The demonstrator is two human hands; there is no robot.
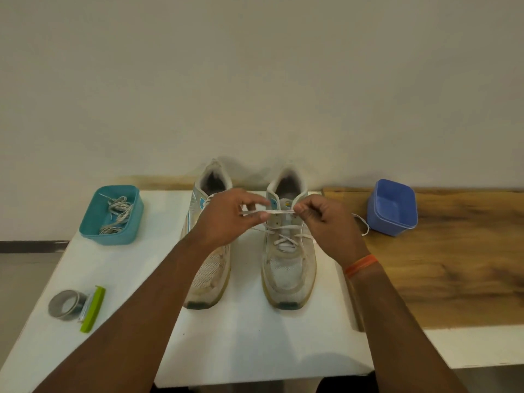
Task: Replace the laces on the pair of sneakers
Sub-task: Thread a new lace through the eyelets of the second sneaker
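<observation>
Two worn white sneakers stand side by side on the white table [255, 350], toes toward me. The right sneaker [289, 268] is laced partway up with a white lace [279, 212]. A stretch of that lace runs taut between my hands above the shoe's upper eyelets. My left hand [226, 219] pinches one end of the stretch and covers part of the left sneaker [208, 279]. My right hand [326, 222] pinches the other end; the lace's free tail [364, 225] loops out to the right of it.
A teal tub [93, 222] with old greyish laces [117, 214] sits at the table's back left. A blue tub [392, 207], nothing visible inside, stands on the wooden surface [453, 265] at the right. A tape roll [63, 303] and a green tool [93, 309] lie front left.
</observation>
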